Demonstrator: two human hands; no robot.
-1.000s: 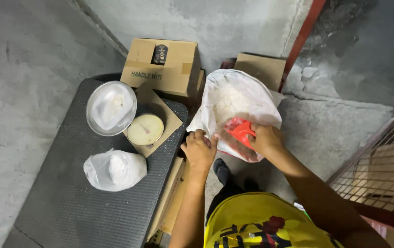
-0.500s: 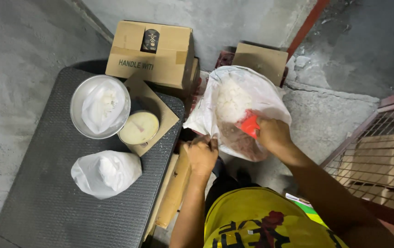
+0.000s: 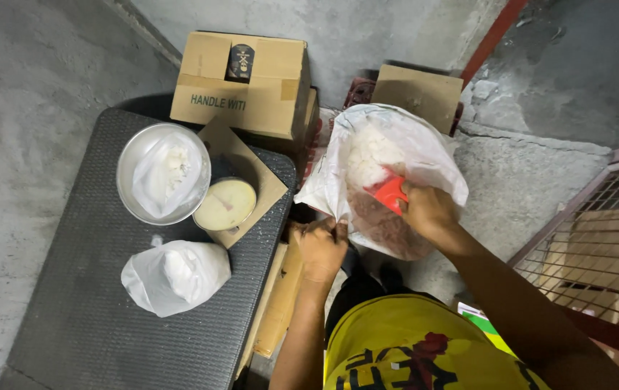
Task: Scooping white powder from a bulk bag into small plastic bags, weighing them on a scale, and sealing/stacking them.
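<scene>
the right hand (image 3: 429, 211) reaches inside a big white sack (image 3: 396, 144), its fingers curled tight around a red scoop (image 3: 390, 193) that sits just above the knuckles, over white grain and a darker heap below it. the left hand (image 3: 322, 248) pinches the sack's near edge, fingers closed on the plastic, just left of the scoop hand. well to the left of those fingers, on a dark table (image 3: 71, 318), stands a scale with a round dial (image 3: 225, 204) and a metal bowl (image 3: 163, 173) lined with a bag of white grain. a filled white bag (image 3: 176, 276) lies nearer, left of the left wrist. cardboard boxes (image 3: 244, 83) stand beyond.
</scene>
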